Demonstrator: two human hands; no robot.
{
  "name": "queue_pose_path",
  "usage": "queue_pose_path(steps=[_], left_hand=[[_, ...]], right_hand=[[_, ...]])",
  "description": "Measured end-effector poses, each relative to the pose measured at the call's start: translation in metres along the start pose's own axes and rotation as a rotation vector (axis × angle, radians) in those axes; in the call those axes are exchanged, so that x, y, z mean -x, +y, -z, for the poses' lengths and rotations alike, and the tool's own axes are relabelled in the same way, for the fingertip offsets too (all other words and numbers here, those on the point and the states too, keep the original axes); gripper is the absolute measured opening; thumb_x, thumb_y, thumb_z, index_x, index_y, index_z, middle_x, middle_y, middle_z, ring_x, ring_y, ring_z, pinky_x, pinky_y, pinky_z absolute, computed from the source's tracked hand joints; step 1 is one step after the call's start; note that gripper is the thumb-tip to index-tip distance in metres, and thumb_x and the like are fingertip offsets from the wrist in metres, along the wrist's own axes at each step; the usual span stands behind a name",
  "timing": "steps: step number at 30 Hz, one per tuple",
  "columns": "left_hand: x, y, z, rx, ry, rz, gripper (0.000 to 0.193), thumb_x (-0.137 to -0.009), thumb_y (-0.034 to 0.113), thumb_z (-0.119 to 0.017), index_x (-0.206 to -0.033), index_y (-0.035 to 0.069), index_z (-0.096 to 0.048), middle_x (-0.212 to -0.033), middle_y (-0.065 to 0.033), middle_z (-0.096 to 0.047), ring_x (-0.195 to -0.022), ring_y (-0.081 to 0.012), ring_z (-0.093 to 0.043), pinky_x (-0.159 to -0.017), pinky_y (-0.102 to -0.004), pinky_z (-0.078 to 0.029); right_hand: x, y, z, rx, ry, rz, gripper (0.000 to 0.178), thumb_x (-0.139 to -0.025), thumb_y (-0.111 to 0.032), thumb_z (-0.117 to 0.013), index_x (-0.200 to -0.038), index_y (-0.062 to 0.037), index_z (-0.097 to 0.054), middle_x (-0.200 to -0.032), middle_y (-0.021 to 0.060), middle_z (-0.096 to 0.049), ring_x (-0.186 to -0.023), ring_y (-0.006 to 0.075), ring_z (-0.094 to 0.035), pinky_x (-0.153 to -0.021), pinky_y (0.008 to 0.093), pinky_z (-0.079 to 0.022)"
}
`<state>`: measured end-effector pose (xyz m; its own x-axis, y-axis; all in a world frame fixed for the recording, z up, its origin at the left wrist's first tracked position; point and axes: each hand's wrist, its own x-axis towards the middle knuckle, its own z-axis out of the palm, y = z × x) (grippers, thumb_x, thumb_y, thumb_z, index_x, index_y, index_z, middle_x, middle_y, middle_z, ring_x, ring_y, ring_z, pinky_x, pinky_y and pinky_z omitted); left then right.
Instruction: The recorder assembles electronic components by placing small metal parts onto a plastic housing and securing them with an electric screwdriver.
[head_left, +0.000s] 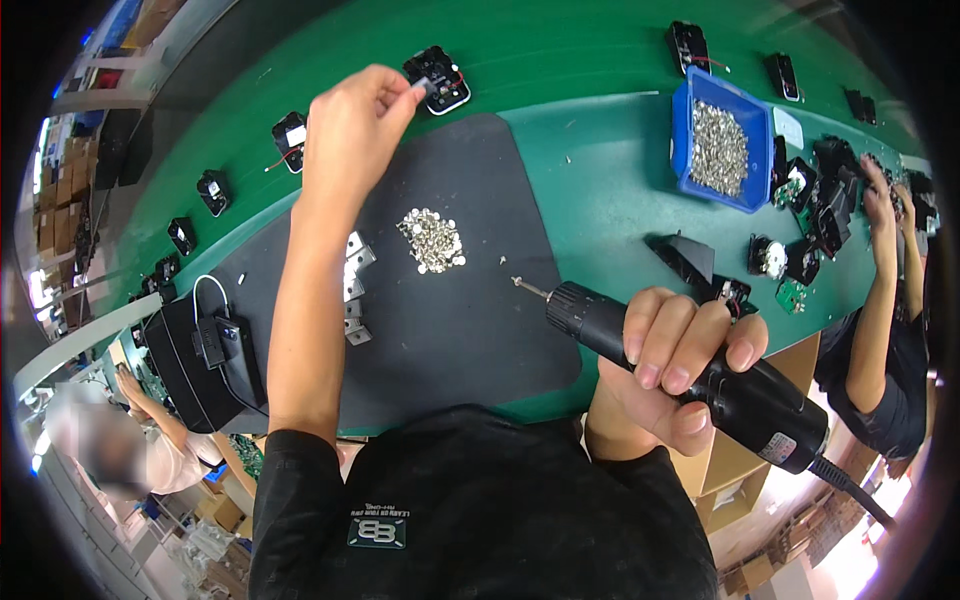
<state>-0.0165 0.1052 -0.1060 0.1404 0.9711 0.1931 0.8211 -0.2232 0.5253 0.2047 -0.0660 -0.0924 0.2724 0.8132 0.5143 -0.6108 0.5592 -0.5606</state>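
My right hand (665, 345) is wrapped round a black corded electric screwdriver (585, 312). Its bit points left over the dark mat, with a small screw (517, 281) at the tip. Far ahead, my left hand (350, 125) is closed in a pinch on a small greyish piece (425, 86). That piece is right at an open black housing (440, 72) with a red wire; whether they touch I cannot tell. Between my arms lies a heap of silvery screws (432, 240) on the mat (460, 340). Several metal plates (354, 280) sit beside my left forearm, partly hidden by it.
A blue bin (685, 150) full of screws stands at the right. More black housings (213, 190) line the green surface at the back. A black device with cables (235, 350) sits at the left. Co-workers' hands (878, 205) are at the right, near heaped parts; another person is at the left.
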Motion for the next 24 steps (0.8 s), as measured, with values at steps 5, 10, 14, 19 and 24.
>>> queue_pose_path(steps=[5,10,14,19,24], left_hand=[[-0.023,-0.022,-0.017,-0.133,0.029,-0.107,0.022,-0.081,0.026,-0.074,-0.085,0.004,-0.070,-0.089,-0.0140,-0.066,-0.083,-0.0282,-0.064,-0.078,-0.0379,-0.050],[-0.033,-0.035,-0.032,-0.103,0.095,-0.220,0.025,-0.081,0.026,-0.074,-0.088,0.003,-0.069,-0.095,-0.0155,-0.067,-0.086,-0.0288,-0.065,-0.078,-0.0377,-0.050],[-0.036,-0.033,-0.038,0.137,0.070,0.045,0.030,-0.084,0.022,-0.071,-0.103,0.001,-0.065,-0.097,-0.0161,-0.070,-0.087,-0.0270,-0.069,-0.077,-0.0357,-0.053],[-0.022,-0.030,-0.014,0.097,-0.003,0.028,0.029,-0.082,0.020,-0.072,-0.104,0.001,-0.067,-0.092,-0.0123,-0.071,-0.087,-0.0224,-0.069,-0.079,-0.0337,-0.053],[0.083,0.015,0.049,0.096,-0.017,-0.022,0.024,-0.075,0.007,-0.074,-0.098,0.001,-0.068,-0.091,-0.0105,-0.070,-0.085,-0.0198,-0.068,-0.078,-0.0290,-0.052]], right_hand=[[-0.001,-0.003,-0.003,-0.012,0.009,-0.016,0.040,-0.085,-0.018,-0.070,-0.116,-0.0159,-0.046,-0.081,-0.0016,-0.056,-0.066,0.0116,-0.056,-0.065,0.0274,-0.043],[-0.002,-0.004,0.001,-0.006,-0.042,0.001,0.039,-0.085,-0.019,-0.070,-0.115,-0.0165,-0.045,-0.081,-0.0017,-0.056,-0.067,0.0115,-0.056,-0.065,0.0272,-0.044],[-0.002,-0.002,0.003,0.005,-0.057,0.000,0.041,-0.085,-0.020,-0.070,-0.116,-0.0163,-0.044,-0.083,-0.0014,-0.055,-0.067,0.0115,-0.055,-0.064,0.0270,-0.044],[-0.001,-0.002,0.003,-0.002,-0.053,-0.036,0.041,-0.085,-0.019,-0.070,-0.117,-0.0164,-0.044,-0.082,-0.0010,-0.055,-0.066,0.0112,-0.054,-0.065,0.0277,-0.043],[0.000,-0.004,0.003,0.004,-0.042,-0.036,0.043,-0.084,-0.019,-0.070,-0.119,-0.0153,-0.046,-0.082,-0.0007,-0.055,-0.067,0.0112,-0.054,-0.066,0.0278,-0.041]])
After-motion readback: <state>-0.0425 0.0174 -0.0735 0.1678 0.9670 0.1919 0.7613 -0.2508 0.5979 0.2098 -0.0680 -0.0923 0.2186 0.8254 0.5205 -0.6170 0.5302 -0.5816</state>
